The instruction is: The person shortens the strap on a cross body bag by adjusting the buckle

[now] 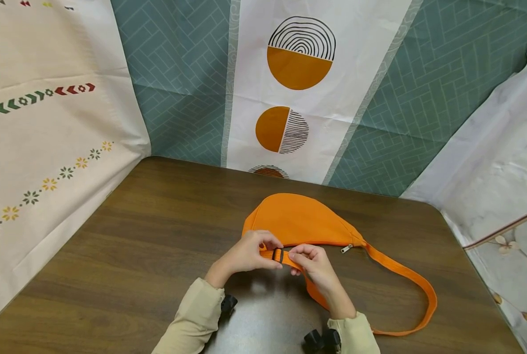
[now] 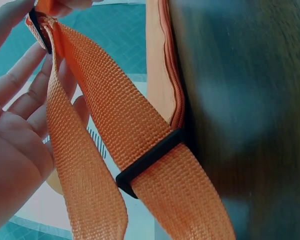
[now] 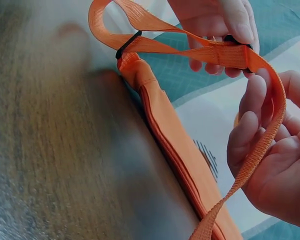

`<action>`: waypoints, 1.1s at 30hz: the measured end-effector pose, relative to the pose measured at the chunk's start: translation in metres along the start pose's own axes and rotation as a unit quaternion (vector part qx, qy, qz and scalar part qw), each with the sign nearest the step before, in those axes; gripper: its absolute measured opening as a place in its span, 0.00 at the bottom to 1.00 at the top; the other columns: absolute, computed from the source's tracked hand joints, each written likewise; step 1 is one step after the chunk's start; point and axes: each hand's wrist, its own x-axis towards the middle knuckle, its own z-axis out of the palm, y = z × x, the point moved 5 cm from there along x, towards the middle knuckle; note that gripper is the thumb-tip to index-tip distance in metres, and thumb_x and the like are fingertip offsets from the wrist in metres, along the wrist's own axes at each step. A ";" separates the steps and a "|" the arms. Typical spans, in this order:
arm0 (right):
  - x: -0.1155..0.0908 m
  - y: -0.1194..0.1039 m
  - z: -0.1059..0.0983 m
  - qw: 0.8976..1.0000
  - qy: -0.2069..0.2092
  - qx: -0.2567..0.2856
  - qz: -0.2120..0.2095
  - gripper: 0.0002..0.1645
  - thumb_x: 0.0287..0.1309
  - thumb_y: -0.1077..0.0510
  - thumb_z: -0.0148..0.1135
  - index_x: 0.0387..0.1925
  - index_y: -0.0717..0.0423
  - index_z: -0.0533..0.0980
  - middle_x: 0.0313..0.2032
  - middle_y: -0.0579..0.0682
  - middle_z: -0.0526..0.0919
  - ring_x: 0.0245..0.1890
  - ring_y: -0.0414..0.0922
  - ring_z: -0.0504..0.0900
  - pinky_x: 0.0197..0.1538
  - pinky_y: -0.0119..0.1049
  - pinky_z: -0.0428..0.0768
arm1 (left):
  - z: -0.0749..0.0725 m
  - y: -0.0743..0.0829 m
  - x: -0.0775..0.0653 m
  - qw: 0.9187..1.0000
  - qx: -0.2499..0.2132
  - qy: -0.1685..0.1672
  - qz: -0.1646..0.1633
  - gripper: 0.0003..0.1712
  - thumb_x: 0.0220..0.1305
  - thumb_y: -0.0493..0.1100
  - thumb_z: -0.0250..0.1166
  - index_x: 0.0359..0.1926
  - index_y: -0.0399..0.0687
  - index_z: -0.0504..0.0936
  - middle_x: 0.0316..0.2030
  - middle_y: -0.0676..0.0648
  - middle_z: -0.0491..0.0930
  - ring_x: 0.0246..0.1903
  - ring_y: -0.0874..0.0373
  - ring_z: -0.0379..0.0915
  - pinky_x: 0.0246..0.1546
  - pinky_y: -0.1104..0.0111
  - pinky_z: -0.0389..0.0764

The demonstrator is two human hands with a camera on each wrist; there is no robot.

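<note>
An orange waist bag [image 1: 296,219] lies on the table, its zipper side facing the person. My left hand [image 1: 250,253] pinches the strap right at its black slide buckle [image 3: 249,57], thumb against fingers. Just right of the buckle, my right hand [image 1: 316,270] pinches the orange strap [image 3: 270,135] between thumb and fingers. Between the buckle and the bag, the webbing doubles back through a black loop [image 2: 152,157] near the bag's end. The strap's far side [image 1: 416,280] curves over the table to the right, passing behind the right forearm.
The metal zipper pull [image 1: 346,249] hangs at the bag's right end. Brown wooden tabletop [image 1: 157,236] extends left of the hands. Patterned cloths hang around it, a green and white one [image 1: 188,73] at the back and a cream one [image 1: 46,147] at left.
</note>
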 end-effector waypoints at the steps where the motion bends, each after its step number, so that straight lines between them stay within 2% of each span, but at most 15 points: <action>1: 0.000 -0.001 0.000 1.000 0.000 0.001 -0.006 0.13 0.57 0.68 0.53 0.30 0.82 0.68 0.21 0.47 0.79 0.15 0.37 0.75 0.24 0.27 0.74 | 0.000 0.000 0.000 1.000 0.000 0.000 -0.002 0.17 0.42 0.41 0.73 0.36 0.41 0.81 0.30 0.49 0.77 0.32 0.58 0.69 0.36 0.65 0.73; 3: 0.000 -0.002 0.001 1.000 0.001 0.003 -0.016 0.15 0.57 0.69 0.53 0.31 0.86 0.65 0.22 0.49 0.79 0.15 0.37 0.75 0.24 0.26 0.75 | 0.000 0.000 0.000 1.000 -0.001 0.001 -0.003 0.17 0.42 0.41 0.74 0.35 0.41 0.81 0.30 0.47 0.78 0.31 0.57 0.69 0.35 0.64 0.73; 7: 0.000 -0.005 0.002 1.000 0.009 0.004 -0.025 0.15 0.56 0.71 0.54 0.31 0.88 0.65 0.23 0.50 0.79 0.15 0.37 0.74 0.24 0.26 0.75 | 0.001 0.001 0.001 1.000 -0.005 0.001 -0.003 0.16 0.42 0.40 0.74 0.35 0.40 0.82 0.29 0.45 0.78 0.29 0.54 0.68 0.33 0.62 0.73; 14: 0.000 -0.007 0.006 1.000 0.010 -0.006 -0.017 0.14 0.55 0.72 0.53 0.32 0.88 0.66 0.23 0.47 0.79 0.15 0.37 0.73 0.24 0.26 0.75 | 0.003 0.002 0.003 1.000 0.002 0.000 0.001 0.15 0.41 0.40 0.74 0.33 0.41 0.83 0.27 0.47 0.78 0.27 0.54 0.69 0.30 0.64 0.73; 20: 0.001 -0.005 0.007 1.000 0.016 -0.007 -0.015 0.14 0.56 0.71 0.53 0.32 0.87 0.67 0.22 0.46 0.80 0.15 0.37 0.74 0.24 0.26 0.75 | 0.004 0.003 0.002 1.000 -0.015 0.005 0.001 0.16 0.40 0.40 0.74 0.34 0.40 0.84 0.27 0.51 0.78 0.26 0.55 0.70 0.30 0.62 0.74; 23: 0.001 -0.004 0.008 1.000 0.020 0.002 -0.003 0.12 0.56 0.69 0.55 0.32 0.82 0.70 0.23 0.49 0.80 0.15 0.38 0.73 0.24 0.27 0.75 | 0.003 0.004 0.001 1.000 -0.026 0.004 0.002 0.17 0.41 0.40 0.73 0.35 0.39 0.84 0.28 0.48 0.79 0.26 0.57 0.70 0.31 0.64 0.75; 27: -0.001 -0.002 0.007 1.000 0.000 0.012 0.024 0.16 0.59 0.63 0.55 0.34 0.79 0.71 0.25 0.53 0.79 0.17 0.40 0.73 0.26 0.27 0.76 | -0.002 0.007 0.001 1.000 -0.018 0.007 0.013 0.18 0.41 0.40 0.73 0.36 0.37 0.84 0.29 0.45 0.80 0.27 0.57 0.71 0.32 0.62 0.75; 33: -0.005 0.000 0.000 0.998 -0.024 -0.033 0.055 0.23 0.64 0.57 0.48 0.39 0.81 0.68 0.23 0.56 0.76 0.17 0.41 0.74 0.26 0.28 0.75 | -0.006 0.006 0.000 1.000 -0.007 0.016 0.019 0.19 0.40 0.38 0.73 0.37 0.34 0.83 0.30 0.48 0.81 0.28 0.58 0.72 0.33 0.58 0.76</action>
